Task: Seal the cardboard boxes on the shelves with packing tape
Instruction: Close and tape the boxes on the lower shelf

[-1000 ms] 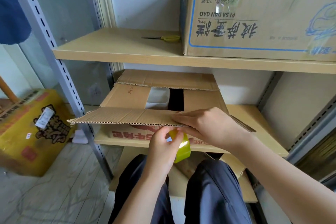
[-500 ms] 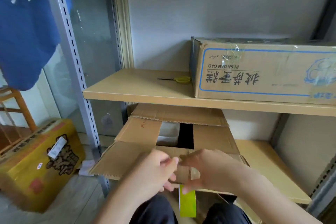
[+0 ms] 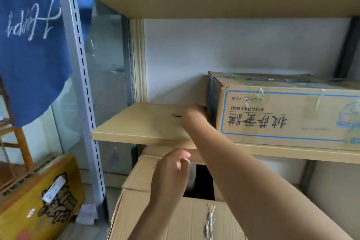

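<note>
Reaching our right hand (image 3: 194, 115) along the middle shelf (image 3: 136, 124) to the left end of the printed box (image 3: 282, 111), we cover something dark-tipped lying there; its fingers are blurred and we cannot tell their state; below that shelf our left hand (image 3: 171, 171) hovers, fingers loosely curled and holding nothing, over the open box (image 3: 155, 210), a tape strip (image 3: 210, 218) on its near flap.

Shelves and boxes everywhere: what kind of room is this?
Probably a small storeroom or stockroom. A metal rack holds board shelves, with a taped carton on one, an open carton below, and a yellow box on the floor.
</note>
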Motion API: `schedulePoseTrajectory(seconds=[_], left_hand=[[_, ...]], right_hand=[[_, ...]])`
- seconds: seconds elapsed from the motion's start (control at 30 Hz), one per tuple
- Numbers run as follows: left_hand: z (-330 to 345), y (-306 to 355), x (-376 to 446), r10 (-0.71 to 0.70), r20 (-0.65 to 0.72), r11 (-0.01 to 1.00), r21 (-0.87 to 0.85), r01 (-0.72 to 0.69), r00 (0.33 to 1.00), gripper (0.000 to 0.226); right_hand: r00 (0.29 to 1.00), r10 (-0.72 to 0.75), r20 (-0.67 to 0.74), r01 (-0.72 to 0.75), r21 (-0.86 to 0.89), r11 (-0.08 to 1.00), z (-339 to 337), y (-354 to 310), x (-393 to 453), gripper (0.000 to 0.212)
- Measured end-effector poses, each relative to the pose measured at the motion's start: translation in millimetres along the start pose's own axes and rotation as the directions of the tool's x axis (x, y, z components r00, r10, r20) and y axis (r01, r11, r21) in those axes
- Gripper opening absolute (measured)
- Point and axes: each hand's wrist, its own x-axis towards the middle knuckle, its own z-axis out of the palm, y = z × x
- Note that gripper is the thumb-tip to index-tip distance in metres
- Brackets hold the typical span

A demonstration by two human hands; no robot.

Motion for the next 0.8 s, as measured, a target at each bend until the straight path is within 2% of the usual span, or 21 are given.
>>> schedulePoseTrajectory(seconds=[0.07,0.1,0.17,0.2,0.27,0.3,0.37,0.4,0.43,0.5,0.53,0.57,0.6,0.67,0.73,0.8], left_hand=[[5,-13,-14,-0.037,0.050,0.999,0.003,0.037,0.998,0.023],[6,-19,-22,-0.066,0.068,0.998,0.002,0.066,0.995,0.024],[7,-29,-39,-0.107,0.057,0.992,-0.059,0.111,0.993,0.027],[8,-34,-50,-0.119,0.034,0.987,-0.104,0.122,0.992,0.027],[15,-42,-79,-0.188,0.017,0.963,-0.196,0.188,0.982,0.025],[21,-47,-97,-0.262,0.030,0.930,-0.261,0.261,0.965,0.023],[40,-67,-138,-0.469,0.104,0.802,-0.366,0.473,0.877,0.017],[50,-79,-158,-0.574,0.163,0.714,-0.380,0.588,0.803,0.026],[60,-90,-176,-0.659,0.234,0.626,-0.356,0.694,0.715,0.041],[79,-104,-200,-0.739,0.351,0.506,-0.273,0.818,0.574,0.057],[86,-108,-206,-0.745,0.383,0.505,-0.211,0.837,0.546,0.058],[92,-109,-208,-0.739,0.386,0.530,-0.171,0.830,0.552,0.062],[98,-110,-208,-0.718,0.375,0.567,-0.171,0.806,0.586,0.070],[104,-110,-203,-0.694,0.332,0.627,-0.156,0.763,0.639,0.073],[105,-110,-198,-0.665,0.317,0.675,-0.131,0.726,0.676,0.056],[105,-114,-200,-0.621,0.332,0.687,-0.206,0.697,0.710,0.039]], right_hand=[[0.994,-0.084,0.070,0.092,-0.114,0.989,8,5,13,0.035],[0.996,-0.085,0.041,0.087,-0.065,0.994,6,7,11,0.035],[0.994,-0.105,0.030,0.108,-0.112,0.988,-2,5,4,0.032],[1.000,-0.015,-0.007,0.016,0.018,1.000,-7,2,-1,0.030],[0.995,0.029,-0.097,-0.007,0.223,0.975,-20,1,-24,0.030],[0.993,0.032,-0.117,0.000,0.266,0.964,-27,1,-41,0.028],[0.974,-0.015,-0.224,0.074,0.259,0.963,-29,6,-83,0.013],[0.966,-0.036,-0.255,0.104,0.260,0.960,-20,8,-106,0.008],[0.955,-0.060,-0.289,0.143,0.274,0.951,-4,7,-132,0.013],[0.966,-0.062,-0.252,0.168,0.426,0.889,44,0,-178,0.027],[0.984,-0.060,-0.166,0.140,0.530,0.836,68,-3,-199,0.031],[0.996,-0.044,-0.076,0.082,0.624,0.777,94,-4,-215,0.032],[1.000,-0.023,0.007,0.012,0.683,0.730,121,-3,-227,0.030],[0.995,0.049,0.084,-0.095,0.770,0.630,171,2,-246,0.025],[0.990,0.109,0.091,-0.137,0.822,0.553,203,6,-264,0.020],[0.995,0.092,0.038,-0.083,0.830,0.552,225,6,-278,0.028]])
